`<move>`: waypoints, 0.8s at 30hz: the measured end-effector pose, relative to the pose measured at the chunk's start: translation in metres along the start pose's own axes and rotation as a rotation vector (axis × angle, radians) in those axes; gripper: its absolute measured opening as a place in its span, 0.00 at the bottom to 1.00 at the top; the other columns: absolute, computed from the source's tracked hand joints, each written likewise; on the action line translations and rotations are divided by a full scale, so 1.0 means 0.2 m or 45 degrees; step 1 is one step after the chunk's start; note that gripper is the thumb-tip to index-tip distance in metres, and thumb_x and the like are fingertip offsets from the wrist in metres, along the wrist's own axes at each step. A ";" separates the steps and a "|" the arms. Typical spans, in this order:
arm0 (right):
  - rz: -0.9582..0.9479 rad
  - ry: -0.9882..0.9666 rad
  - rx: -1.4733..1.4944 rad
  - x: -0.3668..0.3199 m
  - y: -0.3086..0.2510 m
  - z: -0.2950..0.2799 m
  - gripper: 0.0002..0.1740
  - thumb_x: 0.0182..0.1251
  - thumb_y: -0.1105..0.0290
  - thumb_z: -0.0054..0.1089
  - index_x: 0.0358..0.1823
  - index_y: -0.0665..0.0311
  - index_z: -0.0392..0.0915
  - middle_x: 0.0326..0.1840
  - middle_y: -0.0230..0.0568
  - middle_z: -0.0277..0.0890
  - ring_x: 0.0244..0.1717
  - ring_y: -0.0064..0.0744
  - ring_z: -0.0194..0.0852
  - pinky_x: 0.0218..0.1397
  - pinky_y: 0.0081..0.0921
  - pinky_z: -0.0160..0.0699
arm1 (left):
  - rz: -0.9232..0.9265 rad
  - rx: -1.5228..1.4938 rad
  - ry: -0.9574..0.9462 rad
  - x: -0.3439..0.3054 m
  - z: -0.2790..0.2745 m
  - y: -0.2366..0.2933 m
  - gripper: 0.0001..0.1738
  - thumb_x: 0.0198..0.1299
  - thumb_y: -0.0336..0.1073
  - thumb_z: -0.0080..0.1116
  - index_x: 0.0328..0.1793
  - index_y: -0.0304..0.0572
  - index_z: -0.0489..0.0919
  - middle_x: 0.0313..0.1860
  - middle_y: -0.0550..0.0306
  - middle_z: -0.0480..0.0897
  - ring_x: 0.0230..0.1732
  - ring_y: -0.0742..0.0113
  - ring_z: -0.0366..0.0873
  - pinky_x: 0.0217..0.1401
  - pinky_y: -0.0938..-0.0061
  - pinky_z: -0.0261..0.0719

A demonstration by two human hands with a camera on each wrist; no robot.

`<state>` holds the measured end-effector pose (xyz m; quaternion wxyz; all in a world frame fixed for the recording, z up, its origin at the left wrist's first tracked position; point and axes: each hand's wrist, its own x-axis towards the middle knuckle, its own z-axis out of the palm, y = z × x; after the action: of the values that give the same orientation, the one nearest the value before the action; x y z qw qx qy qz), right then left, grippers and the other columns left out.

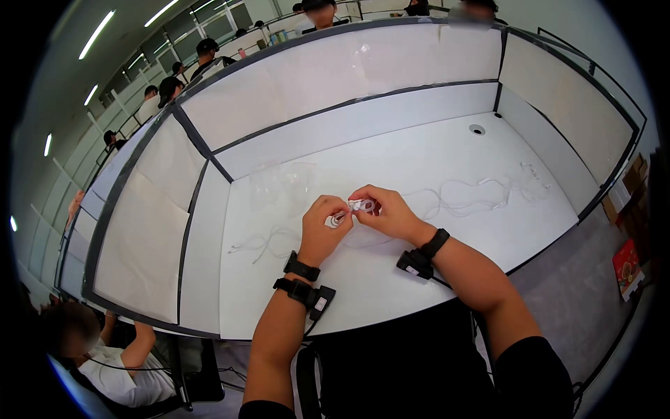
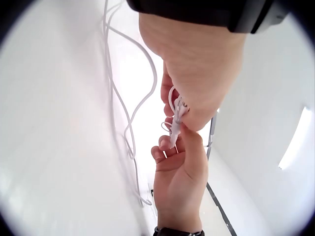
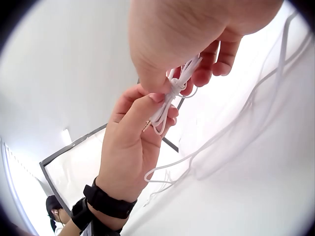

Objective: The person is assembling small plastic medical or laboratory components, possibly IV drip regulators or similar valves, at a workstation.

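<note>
A white cable (image 3: 174,91), wound into a small looped bundle with a narrow tie of cord round its middle, is held between both hands above the white table (image 1: 377,297). My left hand (image 1: 323,227) pinches one end of it, thumb against the loops. A gold-tipped plug (image 3: 146,126) sticks out beside that thumb in the right wrist view. My right hand (image 1: 389,213) pinches the bundle at its middle and other end. In the left wrist view, a slim white plastic piece (image 2: 175,132) of the cable lies by the right fingers.
Loose white cables (image 1: 269,241) lie on the table at left, and more cables (image 1: 453,199) spread at right. A clear plastic bag (image 1: 283,181) rests towards the back left. Pale partition panels (image 1: 342,70) enclose the table's back and sides. A cable hole (image 1: 477,130) sits at the back right.
</note>
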<state>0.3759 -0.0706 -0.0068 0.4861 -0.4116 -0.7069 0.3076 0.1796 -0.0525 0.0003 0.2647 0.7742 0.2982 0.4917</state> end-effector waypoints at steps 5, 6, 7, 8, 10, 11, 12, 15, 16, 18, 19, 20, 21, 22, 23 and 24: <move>0.056 0.049 -0.041 -0.01 -0.03 0.01 0.18 0.63 0.69 0.66 0.52 0.62 0.72 0.42 0.37 0.81 0.34 0.27 0.79 0.39 0.25 0.78 | 0.017 0.100 -0.010 0.01 0.00 0.02 0.07 0.54 0.22 0.67 0.39 0.36 0.81 0.41 0.57 0.81 0.37 0.71 0.81 0.43 0.77 0.81; 0.068 0.051 -0.044 -0.01 -0.03 0.02 0.18 0.63 0.69 0.66 0.52 0.62 0.72 0.43 0.38 0.81 0.34 0.28 0.79 0.39 0.26 0.79 | 0.011 0.095 -0.008 0.01 0.00 0.01 0.07 0.54 0.22 0.67 0.39 0.36 0.82 0.41 0.57 0.81 0.37 0.71 0.81 0.44 0.77 0.81; 0.080 0.052 -0.047 -0.01 -0.04 0.02 0.18 0.63 0.69 0.65 0.53 0.62 0.71 0.43 0.38 0.81 0.34 0.28 0.79 0.39 0.26 0.79 | 0.005 0.089 -0.006 0.00 0.00 0.00 0.07 0.54 0.22 0.67 0.39 0.36 0.82 0.40 0.57 0.81 0.38 0.71 0.81 0.44 0.77 0.81; 0.078 0.059 -0.057 -0.01 -0.04 0.02 0.18 0.63 0.69 0.65 0.53 0.62 0.71 0.43 0.39 0.81 0.33 0.28 0.79 0.39 0.26 0.79 | 0.009 0.085 -0.001 0.00 0.00 -0.01 0.07 0.55 0.22 0.67 0.40 0.36 0.82 0.40 0.58 0.81 0.37 0.71 0.81 0.44 0.77 0.81; 0.073 0.072 -0.079 -0.01 -0.03 0.03 0.18 0.64 0.69 0.65 0.53 0.63 0.71 0.44 0.40 0.80 0.33 0.29 0.79 0.39 0.26 0.79 | 0.020 0.074 0.009 0.00 0.00 -0.01 0.08 0.56 0.22 0.67 0.41 0.36 0.82 0.40 0.58 0.81 0.37 0.72 0.80 0.45 0.78 0.81; 0.072 0.071 -0.069 -0.02 -0.02 0.02 0.18 0.64 0.69 0.65 0.53 0.63 0.71 0.44 0.41 0.80 0.33 0.28 0.79 0.39 0.26 0.79 | 0.006 0.036 -0.003 0.00 0.01 -0.02 0.08 0.57 0.22 0.66 0.42 0.36 0.81 0.41 0.59 0.81 0.38 0.72 0.81 0.46 0.78 0.81; 0.072 0.069 -0.059 -0.02 -0.02 0.02 0.18 0.65 0.69 0.65 0.54 0.63 0.71 0.45 0.41 0.80 0.33 0.28 0.79 0.39 0.26 0.79 | -0.010 -0.001 -0.015 0.00 0.01 -0.03 0.08 0.58 0.22 0.66 0.43 0.36 0.81 0.41 0.59 0.82 0.38 0.73 0.81 0.46 0.78 0.81; -0.005 0.020 0.027 -0.02 -0.02 0.02 0.18 0.67 0.69 0.64 0.55 0.62 0.71 0.45 0.41 0.81 0.33 0.27 0.79 0.38 0.25 0.78 | -0.129 -0.109 -0.021 -0.02 0.02 -0.07 0.08 0.61 0.23 0.65 0.45 0.36 0.79 0.41 0.59 0.83 0.41 0.74 0.82 0.49 0.78 0.81; -0.043 -0.002 0.063 -0.02 -0.02 0.01 0.18 0.67 0.69 0.64 0.56 0.62 0.71 0.45 0.41 0.81 0.32 0.27 0.78 0.38 0.24 0.78 | -0.179 -0.146 -0.018 -0.03 0.03 -0.08 0.08 0.61 0.23 0.65 0.45 0.35 0.79 0.42 0.59 0.84 0.42 0.74 0.83 0.49 0.77 0.81; -0.039 -0.047 0.060 -0.02 -0.05 0.00 0.18 0.68 0.68 0.63 0.57 0.61 0.72 0.44 0.40 0.81 0.32 0.25 0.78 0.38 0.23 0.77 | -0.197 -0.141 0.024 -0.03 0.04 -0.09 0.07 0.59 0.24 0.65 0.43 0.35 0.79 0.38 0.57 0.85 0.40 0.71 0.85 0.46 0.76 0.82; -0.039 -0.071 0.059 -0.01 -0.06 0.00 0.18 0.69 0.68 0.63 0.57 0.61 0.72 0.43 0.39 0.82 0.32 0.24 0.78 0.37 0.23 0.77 | -0.206 -0.138 0.047 -0.02 0.04 -0.09 0.07 0.58 0.25 0.65 0.42 0.35 0.79 0.36 0.56 0.85 0.39 0.70 0.85 0.45 0.75 0.82; -0.061 -0.055 0.051 -0.01 -0.06 -0.01 0.17 0.70 0.68 0.63 0.57 0.60 0.74 0.41 0.38 0.82 0.31 0.23 0.77 0.36 0.22 0.76 | -0.209 -0.138 0.060 -0.03 0.04 -0.08 0.07 0.58 0.25 0.65 0.41 0.35 0.79 0.36 0.56 0.85 0.38 0.70 0.85 0.45 0.75 0.82; -0.065 -0.055 0.046 -0.01 -0.06 -0.01 0.17 0.70 0.68 0.63 0.57 0.60 0.74 0.41 0.38 0.83 0.31 0.22 0.77 0.36 0.22 0.76 | -0.231 -0.130 0.052 -0.02 0.03 -0.06 0.07 0.58 0.26 0.65 0.41 0.35 0.79 0.36 0.56 0.85 0.38 0.70 0.85 0.44 0.76 0.82; -0.070 -0.056 0.039 -0.01 -0.05 -0.01 0.17 0.69 0.68 0.63 0.57 0.60 0.75 0.41 0.38 0.83 0.30 0.22 0.77 0.36 0.22 0.76 | -0.223 -0.124 0.056 -0.02 0.03 -0.07 0.07 0.58 0.26 0.65 0.41 0.35 0.79 0.36 0.56 0.85 0.38 0.70 0.85 0.44 0.76 0.81; -0.073 -0.056 0.032 0.00 -0.04 -0.01 0.17 0.69 0.68 0.63 0.58 0.60 0.75 0.41 0.37 0.83 0.30 0.21 0.76 0.36 0.22 0.76 | -0.217 -0.119 0.060 -0.03 0.03 -0.08 0.07 0.58 0.26 0.65 0.41 0.35 0.79 0.36 0.56 0.85 0.38 0.70 0.85 0.44 0.76 0.81; -0.070 -0.060 0.040 0.00 -0.03 -0.01 0.18 0.68 0.68 0.64 0.58 0.60 0.76 0.42 0.38 0.83 0.29 0.21 0.76 0.35 0.21 0.76 | -0.220 -0.125 0.037 -0.03 0.02 -0.09 0.07 0.60 0.25 0.64 0.43 0.35 0.78 0.37 0.57 0.84 0.40 0.72 0.84 0.46 0.77 0.81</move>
<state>0.3764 -0.0739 -0.0005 0.4839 -0.3771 -0.7242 0.3150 0.1789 -0.0447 -0.0170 0.3393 0.7243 0.3433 0.4923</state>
